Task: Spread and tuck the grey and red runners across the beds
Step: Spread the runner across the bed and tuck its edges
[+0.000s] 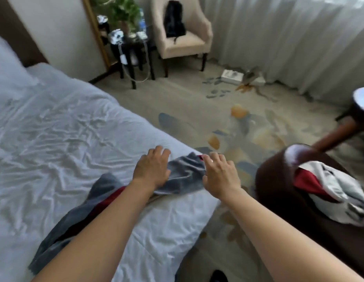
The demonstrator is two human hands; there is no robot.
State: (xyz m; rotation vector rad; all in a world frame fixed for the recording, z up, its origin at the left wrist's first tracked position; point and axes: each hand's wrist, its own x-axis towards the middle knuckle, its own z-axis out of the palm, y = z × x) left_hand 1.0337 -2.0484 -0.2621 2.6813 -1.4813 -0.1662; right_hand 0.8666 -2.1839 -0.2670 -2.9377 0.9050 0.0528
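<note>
Both bare forearms reach from the near edge toward the far middle of the view, roughly parallel, the left one angling in from the near left and the right one from the near right. The left hand lies palm down, fingers together and slightly curled, wrist nearly straight. The right hand is just beside it to the right, also palm down, fingers spread and bent at the knuckles, thumb pointing toward the left hand. The two hands are near each other but apart.
</note>
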